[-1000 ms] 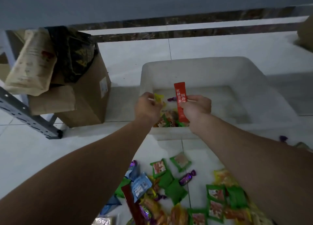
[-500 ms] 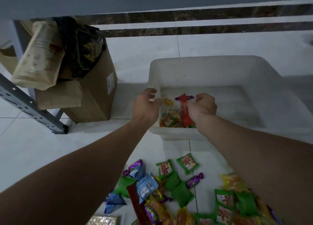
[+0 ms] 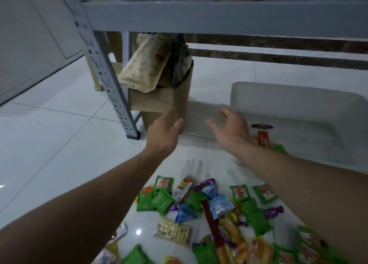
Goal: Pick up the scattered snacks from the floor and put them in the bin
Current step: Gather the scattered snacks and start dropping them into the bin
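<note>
A white plastic bin (image 3: 298, 100) stands on the tiled floor at the right. Inside it lie a red stick packet (image 3: 262, 138), a dark purple candy (image 3: 261, 126) and a green packet (image 3: 278, 149). Both of my hands are empty, fingers spread. My left hand (image 3: 164, 133) hovers left of the bin, in front of a cardboard box. My right hand (image 3: 232, 129) hovers over the bin's near left corner. Scattered snacks (image 3: 209, 210) cover the floor below my arms: green packets, blue packets, purple candies, a long red stick, yellow wrappers.
A grey metal shelf (image 3: 219, 19) hangs overhead, its upright post (image 3: 111, 84) at the left. A cardboard box (image 3: 165, 102) with a beige pouch (image 3: 145, 64) and a dark bag stands behind my left hand. Bare white tiles spread to the left.
Both hands let go of the yellow candy and the red stick packet, which now lie in the bin. The hands opened and drew back leftward; the view swung left and up.
</note>
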The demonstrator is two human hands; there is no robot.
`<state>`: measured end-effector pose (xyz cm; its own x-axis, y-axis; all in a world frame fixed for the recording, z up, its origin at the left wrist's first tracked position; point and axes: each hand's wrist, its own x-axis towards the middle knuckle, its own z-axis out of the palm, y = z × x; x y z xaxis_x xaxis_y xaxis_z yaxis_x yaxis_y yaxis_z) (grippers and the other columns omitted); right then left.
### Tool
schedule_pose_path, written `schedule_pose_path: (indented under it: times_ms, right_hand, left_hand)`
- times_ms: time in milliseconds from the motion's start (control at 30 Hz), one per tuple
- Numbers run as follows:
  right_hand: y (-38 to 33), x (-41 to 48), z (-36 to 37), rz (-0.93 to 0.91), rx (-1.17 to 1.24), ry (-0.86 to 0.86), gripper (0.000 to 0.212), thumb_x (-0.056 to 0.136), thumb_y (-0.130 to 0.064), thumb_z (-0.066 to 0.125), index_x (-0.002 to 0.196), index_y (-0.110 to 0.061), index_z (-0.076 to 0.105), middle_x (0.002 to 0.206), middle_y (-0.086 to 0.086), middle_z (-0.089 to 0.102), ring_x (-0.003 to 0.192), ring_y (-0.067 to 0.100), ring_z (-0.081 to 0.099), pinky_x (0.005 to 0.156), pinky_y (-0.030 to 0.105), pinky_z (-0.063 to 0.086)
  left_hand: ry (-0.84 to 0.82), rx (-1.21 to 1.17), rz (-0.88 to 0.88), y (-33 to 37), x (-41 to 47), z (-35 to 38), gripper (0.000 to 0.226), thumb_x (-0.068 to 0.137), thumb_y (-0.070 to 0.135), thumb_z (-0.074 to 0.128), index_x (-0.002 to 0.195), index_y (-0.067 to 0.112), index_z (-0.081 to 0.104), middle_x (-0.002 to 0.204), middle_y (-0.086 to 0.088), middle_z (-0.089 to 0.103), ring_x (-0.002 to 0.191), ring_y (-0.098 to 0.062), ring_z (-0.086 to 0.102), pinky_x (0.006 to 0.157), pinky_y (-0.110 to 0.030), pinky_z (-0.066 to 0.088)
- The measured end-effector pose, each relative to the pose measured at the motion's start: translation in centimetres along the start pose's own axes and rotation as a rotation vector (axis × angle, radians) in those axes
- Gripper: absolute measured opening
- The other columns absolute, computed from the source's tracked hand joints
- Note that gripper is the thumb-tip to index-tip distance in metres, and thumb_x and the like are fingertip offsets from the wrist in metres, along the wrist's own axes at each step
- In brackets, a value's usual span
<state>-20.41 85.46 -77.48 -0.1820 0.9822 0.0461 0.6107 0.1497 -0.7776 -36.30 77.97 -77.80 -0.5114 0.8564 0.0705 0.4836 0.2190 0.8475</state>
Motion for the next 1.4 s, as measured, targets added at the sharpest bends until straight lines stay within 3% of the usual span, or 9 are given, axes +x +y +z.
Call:
schedule_pose_path:
  times_ms: [200, 433, 933, 1200, 1400]
  right_hand:
    - [-4.1, -4.1, 7.5, -0.092, -0.01, -0.177, 0.058, 0.087, -0.042, 0.065, 0.138, -0.02, 0.048, 0.139, 0.004, 0.052, 0.126, 0.022, 0.049, 0.103, 0.032, 0.041]
    - [-5.0, -8.3, 14.5, -0.118, -0.054, -0.37, 0.058, 0.088, -0.039, 0.064, 0.14, -0.022, 0.045, 0.141, 0.001, 0.047, 0.127, 0.02, 0.046, 0.105, 0.041, 0.041]
    - [-1.0, -9.7, 19.2, -0.244, -0.44, -0.74, 0.063, 0.087, -0.024, 0.066, 0.144, -0.027, 0.039, 0.145, 0.001, 0.042, 0.132, 0.021, 0.04, 0.108, 0.035, 0.037]
    - [-0.4, -9.9, 21.0, -0.362, -0.589, -0.847, 0.069, 0.086, -0.015, 0.064, 0.147, -0.026, 0.034, 0.148, 0.001, 0.038, 0.135, 0.022, 0.036, 0.106, 0.03, 0.032]
    - [0.0, -9.5, 22.4, -0.365, -0.641, -0.872, 0.069, 0.084, -0.017, 0.066, 0.146, -0.027, 0.035, 0.144, 0.007, 0.042, 0.131, 0.026, 0.04, 0.106, 0.036, 0.038]
  left_hand:
    - [0.151, 0.094, -0.189, -8.0, -4.5, -8.2, 0.047, 0.094, 0.036, 0.054, 0.139, 0.026, 0.048, 0.139, -0.001, 0.053, 0.128, -0.022, 0.048, 0.107, -0.037, 0.038]
    - [0.121, 0.15, -0.33, -14.9, -10.0, -11.2, 0.05, 0.096, 0.037, 0.051, 0.143, 0.024, 0.041, 0.146, -0.003, 0.045, 0.133, -0.024, 0.042, 0.111, -0.036, 0.032]
    - [-0.027, 0.257, -0.299, -19.1, -10.6, -9.7, 0.054, 0.096, 0.038, 0.051, 0.146, 0.024, 0.037, 0.15, 0.002, 0.039, 0.138, -0.019, 0.036, 0.11, -0.031, 0.028]
    - [-0.137, 0.363, -0.235, -20.4, -11.5, -9.8, 0.058, 0.095, 0.039, 0.051, 0.148, 0.028, 0.031, 0.151, 0.003, 0.036, 0.139, -0.017, 0.032, 0.11, -0.029, 0.026]
    - [-0.127, 0.389, -0.251, -21.4, -12.1, -10.6, 0.058, 0.095, 0.038, 0.052, 0.148, 0.028, 0.031, 0.151, 0.003, 0.037, 0.139, -0.018, 0.033, 0.111, -0.03, 0.026]
